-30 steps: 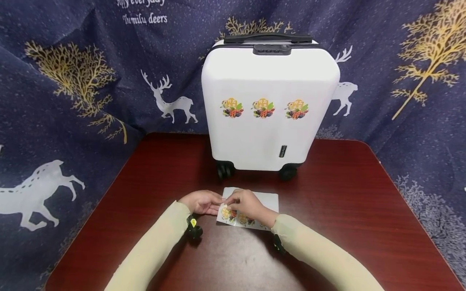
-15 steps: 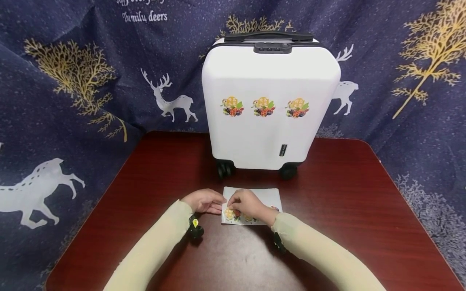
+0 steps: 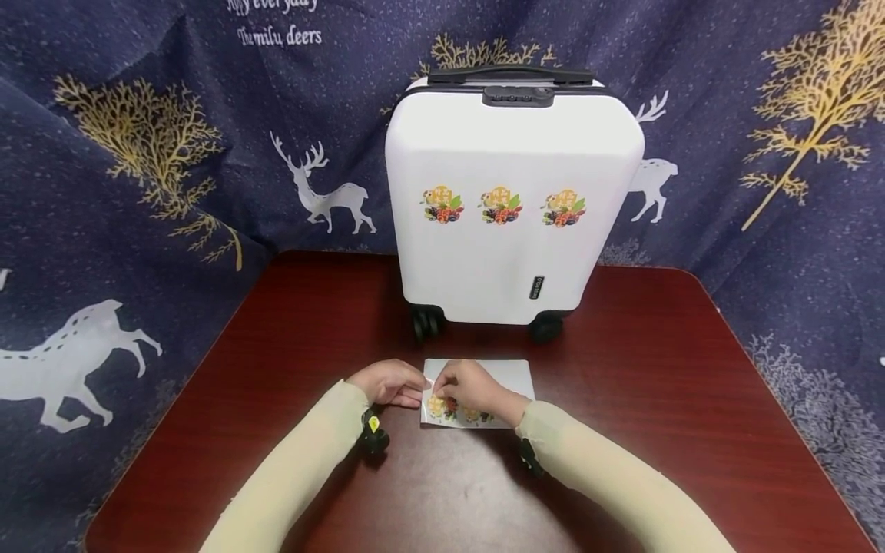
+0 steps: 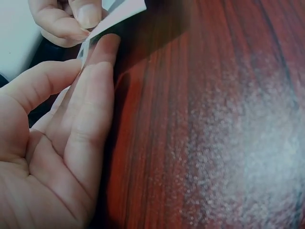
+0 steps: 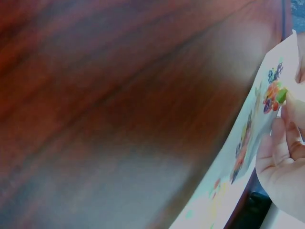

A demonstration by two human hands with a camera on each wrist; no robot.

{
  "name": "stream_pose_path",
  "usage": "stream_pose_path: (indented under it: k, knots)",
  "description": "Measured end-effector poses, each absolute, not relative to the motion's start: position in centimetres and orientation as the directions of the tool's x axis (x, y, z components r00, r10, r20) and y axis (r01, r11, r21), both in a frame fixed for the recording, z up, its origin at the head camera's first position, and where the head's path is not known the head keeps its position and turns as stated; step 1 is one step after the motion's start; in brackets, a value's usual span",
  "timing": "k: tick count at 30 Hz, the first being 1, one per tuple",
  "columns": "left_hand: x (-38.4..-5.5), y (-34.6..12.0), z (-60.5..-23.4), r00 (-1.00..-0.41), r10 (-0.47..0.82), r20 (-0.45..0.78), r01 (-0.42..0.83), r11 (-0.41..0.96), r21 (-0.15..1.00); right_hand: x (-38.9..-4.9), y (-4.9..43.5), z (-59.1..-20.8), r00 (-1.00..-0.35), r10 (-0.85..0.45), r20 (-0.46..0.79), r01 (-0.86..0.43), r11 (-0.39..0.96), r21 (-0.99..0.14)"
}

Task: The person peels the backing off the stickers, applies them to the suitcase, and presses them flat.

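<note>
A white sheet [image 3: 513, 374] printed with colourful fruit stickers [image 3: 442, 408] is held just in front of the suitcase. My left hand [image 3: 391, 382] pinches its left edge, and in the left wrist view the thumb of that hand [image 4: 62, 138] presses the edge against the fingers. Over the leftmost sticker, my right hand [image 3: 473, 386] pinches near the sheet's edge with thumb and forefinger. The right wrist view shows the fruit sticker [image 5: 275, 95] beside these fingertips. How much of it is lifted cannot be told, as the right hand partly covers it.
A white suitcase [image 3: 484, 269] with black wheels stands upright at the back of the dark red table [image 3: 318, 307]. Three similar fruit stickers [image 3: 501, 206] sit in a row across its front. A dark blue deer-patterned cloth [image 3: 228, 153] hangs behind.
The sheet has shifted slightly right and straightened from its earlier tilt. The right hand has barely moved, still pinching near the leftmost sticker. The left hand has stayed at the sheet's left edge.
</note>
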State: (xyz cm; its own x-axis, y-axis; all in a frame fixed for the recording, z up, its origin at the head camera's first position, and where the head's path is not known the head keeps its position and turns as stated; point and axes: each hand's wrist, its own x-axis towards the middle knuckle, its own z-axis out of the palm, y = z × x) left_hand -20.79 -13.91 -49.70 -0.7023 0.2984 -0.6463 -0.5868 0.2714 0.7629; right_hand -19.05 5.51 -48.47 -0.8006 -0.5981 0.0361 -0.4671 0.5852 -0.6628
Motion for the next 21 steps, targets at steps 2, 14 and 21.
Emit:
stream_pose_path:
  k: [2, 14, 21]
  knots:
    - [-20.82, -13.85, -49.63, -0.7, 0.289, -0.652, -0.591, 0.277, 0.758, -19.1, 5.57, -48.47, -0.797, -0.602, 0.04, -0.475, 0.585, -0.657]
    - [-20.77, -13.74, -49.31, -0.709, 0.251, -0.658, -0.589, 0.302, 0.75, -19.38, 6.12, -47.96, -0.759, -0.649, 0.054, -0.514, 0.547, -0.661]
    - [-20.69, -13.72, -49.18, -0.705, 0.258, -0.66, -0.589, 0.305, 0.748, -19.37, 6.37, -47.66, -0.757, -0.652, 0.041, -0.51, 0.551, -0.66]
